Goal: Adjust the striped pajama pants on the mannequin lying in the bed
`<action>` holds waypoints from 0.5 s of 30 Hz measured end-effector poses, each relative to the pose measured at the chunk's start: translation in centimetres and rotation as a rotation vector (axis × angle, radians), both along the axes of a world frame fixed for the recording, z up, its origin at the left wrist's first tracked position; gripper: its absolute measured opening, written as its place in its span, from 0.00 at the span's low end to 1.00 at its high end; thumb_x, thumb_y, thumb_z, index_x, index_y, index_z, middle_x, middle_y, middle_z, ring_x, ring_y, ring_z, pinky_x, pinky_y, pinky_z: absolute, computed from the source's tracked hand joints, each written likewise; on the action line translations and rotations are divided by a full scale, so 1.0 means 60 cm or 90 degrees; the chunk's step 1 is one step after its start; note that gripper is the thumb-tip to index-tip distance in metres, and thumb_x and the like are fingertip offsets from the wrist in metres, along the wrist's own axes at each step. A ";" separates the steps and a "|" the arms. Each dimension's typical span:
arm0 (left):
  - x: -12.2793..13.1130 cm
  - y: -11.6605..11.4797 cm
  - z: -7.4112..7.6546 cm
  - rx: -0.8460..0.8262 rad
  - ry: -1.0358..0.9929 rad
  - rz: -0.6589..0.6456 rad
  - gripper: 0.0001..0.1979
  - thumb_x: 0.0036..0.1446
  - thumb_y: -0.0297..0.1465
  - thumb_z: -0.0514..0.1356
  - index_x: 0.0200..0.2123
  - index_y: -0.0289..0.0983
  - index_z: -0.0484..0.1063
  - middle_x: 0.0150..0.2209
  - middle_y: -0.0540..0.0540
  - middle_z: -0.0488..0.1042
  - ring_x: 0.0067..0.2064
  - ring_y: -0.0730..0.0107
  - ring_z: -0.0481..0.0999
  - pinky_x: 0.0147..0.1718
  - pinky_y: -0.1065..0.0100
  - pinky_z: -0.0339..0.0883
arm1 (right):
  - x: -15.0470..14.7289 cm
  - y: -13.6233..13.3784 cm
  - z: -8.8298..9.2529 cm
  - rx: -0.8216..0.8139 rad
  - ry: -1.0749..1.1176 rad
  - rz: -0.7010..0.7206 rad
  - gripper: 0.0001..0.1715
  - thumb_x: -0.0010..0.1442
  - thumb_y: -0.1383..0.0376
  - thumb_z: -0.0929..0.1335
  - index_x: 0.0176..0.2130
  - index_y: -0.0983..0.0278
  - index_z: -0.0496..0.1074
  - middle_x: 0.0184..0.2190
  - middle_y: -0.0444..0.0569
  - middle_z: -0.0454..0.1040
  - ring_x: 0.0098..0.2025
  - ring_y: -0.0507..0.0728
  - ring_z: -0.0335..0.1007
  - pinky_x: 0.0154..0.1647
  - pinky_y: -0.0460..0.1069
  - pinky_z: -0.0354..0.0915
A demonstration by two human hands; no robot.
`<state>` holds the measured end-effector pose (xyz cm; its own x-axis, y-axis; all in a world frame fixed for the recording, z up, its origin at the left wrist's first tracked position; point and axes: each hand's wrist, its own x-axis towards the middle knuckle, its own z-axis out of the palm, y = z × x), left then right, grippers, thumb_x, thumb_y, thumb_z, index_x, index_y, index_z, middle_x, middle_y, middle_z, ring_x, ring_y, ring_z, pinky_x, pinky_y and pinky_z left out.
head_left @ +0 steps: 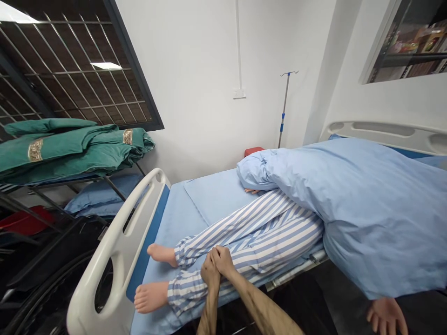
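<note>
A figure in blue-and-white striped pyjama trousers [265, 232] lies on a hospital bed, bare feet [152, 296] toward the white footboard [115, 242]. A light blue quilt [366, 204] covers its upper body. My left hand [208, 273] and my right hand [224, 260] sit side by side on the nearer trouser leg, around the lower leg. Both have their fingers closed, pinching the striped fabric. A limp hand [386, 316] hangs off the bed's near side under the quilt.
The blue bed sheet [209, 195] lies beyond the legs. Folded green bedding [70, 149] rests on a rack at the left, above a dark wheelchair [45, 279]. An IV pole [284, 109] stands by the far wall; the headboard [384, 132] is at the right.
</note>
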<state>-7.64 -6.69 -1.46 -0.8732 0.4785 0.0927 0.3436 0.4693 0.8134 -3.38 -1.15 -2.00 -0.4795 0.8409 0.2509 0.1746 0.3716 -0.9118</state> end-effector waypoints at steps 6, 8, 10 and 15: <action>0.010 -0.003 0.022 -0.152 0.062 -0.033 0.10 0.61 0.30 0.53 0.31 0.37 0.74 0.29 0.44 0.76 0.29 0.70 0.69 0.29 0.71 0.49 | 0.009 -0.005 0.011 -0.031 -0.051 -0.005 0.20 0.59 0.62 0.60 0.18 0.63 0.57 0.16 0.42 0.62 0.23 0.50 0.56 0.26 0.46 0.47; 0.012 -0.001 0.027 -0.186 0.059 -0.035 0.13 0.63 0.32 0.51 0.32 0.38 0.74 0.32 0.43 0.78 0.30 0.70 0.70 0.28 0.70 0.48 | 0.012 -0.003 0.025 -0.035 -0.062 -0.015 0.19 0.58 0.63 0.60 0.18 0.63 0.57 0.15 0.41 0.60 0.23 0.49 0.54 0.26 0.46 0.46; 0.015 -0.001 0.028 -0.215 0.059 -0.047 0.15 0.64 0.34 0.49 0.32 0.38 0.75 0.33 0.43 0.78 0.31 0.69 0.70 0.28 0.70 0.46 | 0.016 0.001 0.049 -0.032 -0.047 -0.036 0.20 0.58 0.63 0.60 0.17 0.63 0.56 0.14 0.40 0.57 0.22 0.49 0.52 0.25 0.46 0.46; 0.022 -0.002 0.029 -0.246 0.081 -0.074 0.14 0.62 0.34 0.50 0.34 0.39 0.75 0.33 0.43 0.78 0.33 0.66 0.71 0.28 0.68 0.45 | 0.022 0.011 0.116 0.009 0.058 -0.014 0.23 0.60 0.58 0.59 0.18 0.63 0.52 0.15 0.37 0.52 0.21 0.48 0.49 0.25 0.45 0.46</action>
<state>-6.32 -6.79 0.26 -0.8047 0.5936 -0.0085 0.4986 0.6836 0.5330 -2.08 -0.51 4.94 -0.4351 0.8472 0.3050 0.0988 0.3816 -0.9190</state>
